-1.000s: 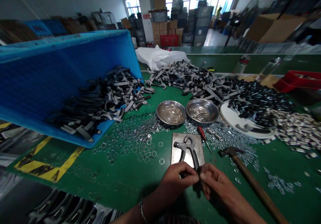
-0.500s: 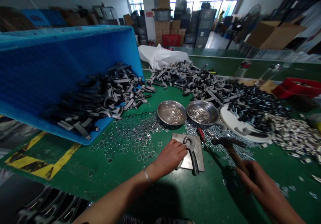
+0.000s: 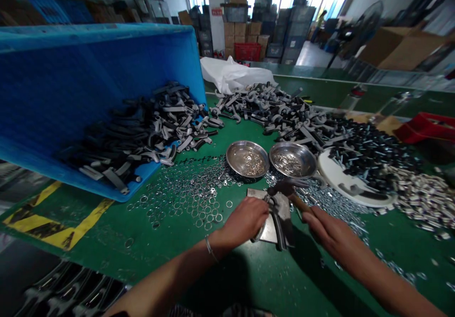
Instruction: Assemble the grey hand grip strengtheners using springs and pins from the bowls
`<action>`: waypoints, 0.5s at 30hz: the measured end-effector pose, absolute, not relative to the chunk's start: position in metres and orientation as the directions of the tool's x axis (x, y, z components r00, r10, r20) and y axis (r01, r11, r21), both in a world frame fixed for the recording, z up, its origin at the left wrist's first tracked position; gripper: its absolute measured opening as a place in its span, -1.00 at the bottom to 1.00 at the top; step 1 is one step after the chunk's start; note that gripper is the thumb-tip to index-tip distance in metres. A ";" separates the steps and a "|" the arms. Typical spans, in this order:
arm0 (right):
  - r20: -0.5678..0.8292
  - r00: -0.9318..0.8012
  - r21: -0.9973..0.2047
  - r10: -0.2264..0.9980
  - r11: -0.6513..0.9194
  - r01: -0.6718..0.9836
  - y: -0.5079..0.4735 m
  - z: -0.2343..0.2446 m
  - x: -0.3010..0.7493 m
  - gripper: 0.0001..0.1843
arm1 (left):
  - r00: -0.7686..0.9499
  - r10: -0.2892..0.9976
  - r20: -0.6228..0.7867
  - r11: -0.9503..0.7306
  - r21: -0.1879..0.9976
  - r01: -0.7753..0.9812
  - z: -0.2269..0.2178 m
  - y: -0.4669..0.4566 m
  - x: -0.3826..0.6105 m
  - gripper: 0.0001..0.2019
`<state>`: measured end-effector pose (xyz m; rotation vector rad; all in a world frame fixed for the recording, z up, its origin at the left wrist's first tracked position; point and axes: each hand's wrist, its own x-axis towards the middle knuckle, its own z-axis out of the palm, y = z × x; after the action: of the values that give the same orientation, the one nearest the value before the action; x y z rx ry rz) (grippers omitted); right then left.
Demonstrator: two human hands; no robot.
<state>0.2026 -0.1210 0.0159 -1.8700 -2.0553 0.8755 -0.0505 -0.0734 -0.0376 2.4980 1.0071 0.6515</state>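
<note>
My left hand point(image 3: 245, 220) is closed on a black and grey hand-grip part point(image 3: 279, 220) and holds it down on a small steel plate point(image 3: 267, 229) on the green table. My right hand point(image 3: 329, 231) is wrapped round the wooden handle of a hammer point(image 3: 284, 190). The hammer's dark head hangs just above the top of the part. The fingertips of my left hand are hidden under the hand itself.
Two steel bowls point(image 3: 248, 158) point(image 3: 292, 159) with small metal pieces stand behind the plate. Loose washers point(image 3: 188, 196) lie scattered to the left. A tilted blue crate point(image 3: 88, 99) spills grey handles. Further piles of parts point(image 3: 280, 111), a white tray point(image 3: 351, 184) and a red bin point(image 3: 424, 126) lie beyond.
My right hand left the part, took the hammer lying at the right and brought its head over the part. My left hand moved onto the part's left side and stays there.
</note>
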 end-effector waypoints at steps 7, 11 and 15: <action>-0.341 -0.162 -0.644 0.926 -0.105 0.757 -0.146 0.008 0.193 -0.61 | 0.350 0.900 0.260 -0.429 0.674 0.601 -0.023 -0.076 -0.079 -0.89; -0.461 0.089 -0.789 0.883 -0.453 0.414 -0.166 -0.002 0.225 -0.46 | 0.410 0.885 0.219 -0.448 0.643 0.622 -0.026 -0.075 -0.070 -0.87; -0.550 0.281 -0.608 0.786 -0.608 0.510 -0.169 -0.023 0.291 -0.38 | 0.478 0.862 0.170 -0.471 0.620 0.627 -0.026 -0.074 -0.053 -0.87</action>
<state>0.2912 -0.1694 -0.0234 -2.2425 -1.1813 1.2415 -0.0529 -0.0739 -0.0255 2.2477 1.2327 0.6498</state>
